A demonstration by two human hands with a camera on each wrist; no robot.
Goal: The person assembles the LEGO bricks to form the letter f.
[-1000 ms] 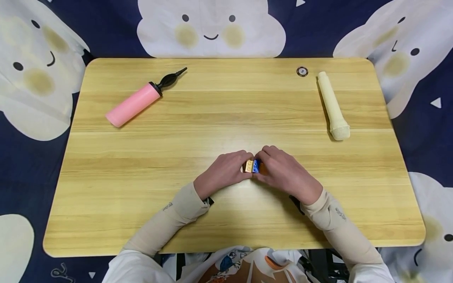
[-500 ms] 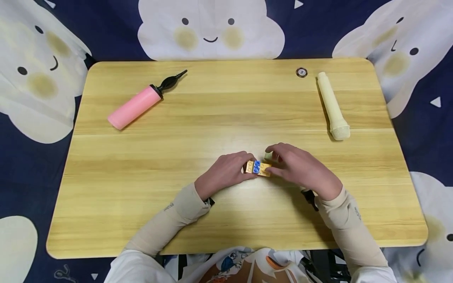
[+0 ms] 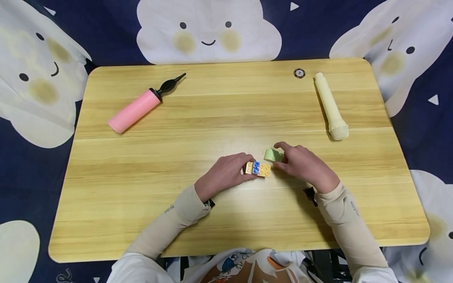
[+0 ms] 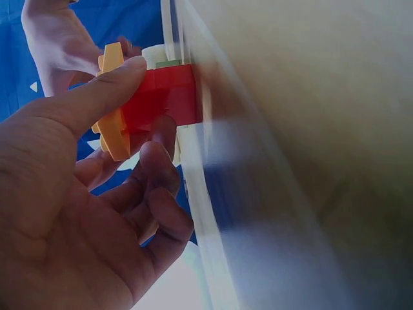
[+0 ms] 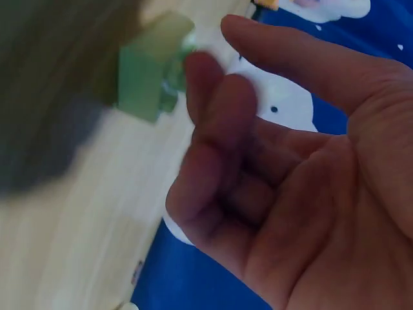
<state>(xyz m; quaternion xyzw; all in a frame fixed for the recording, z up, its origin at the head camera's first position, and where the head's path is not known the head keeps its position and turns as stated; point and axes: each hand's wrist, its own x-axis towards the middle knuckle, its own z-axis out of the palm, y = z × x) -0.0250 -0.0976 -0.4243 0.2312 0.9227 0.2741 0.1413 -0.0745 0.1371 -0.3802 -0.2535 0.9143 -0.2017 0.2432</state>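
Observation:
My left hand (image 3: 226,171) grips a small stack of toy building bricks (image 3: 264,170) between thumb and fingers. From above, the stack shows yellow-orange studded bricks with a blue one across them. The left wrist view shows a red brick (image 4: 161,97) under an orange brick (image 4: 115,137), the thumb along their side. Just right of the stack is my right hand (image 3: 307,165), thumb and index finger apart, other fingers loosely bent. A pale green brick (image 3: 272,155) with a curved top lies on the table at its fingertips. The right wrist view has this green brick beyond the fingers.
A pink hand pump (image 3: 136,110) with a black nozzle lies at the table's back left. At the back right are a cream microphone-shaped object (image 3: 330,106) and a small round black-and-white disc (image 3: 299,73). The wooden table (image 3: 124,188) has rounded corners.
My right hand has come off the brick stack and moved right, to the green brick, which now shows. The left hand keeps its grip in nearly the same place.

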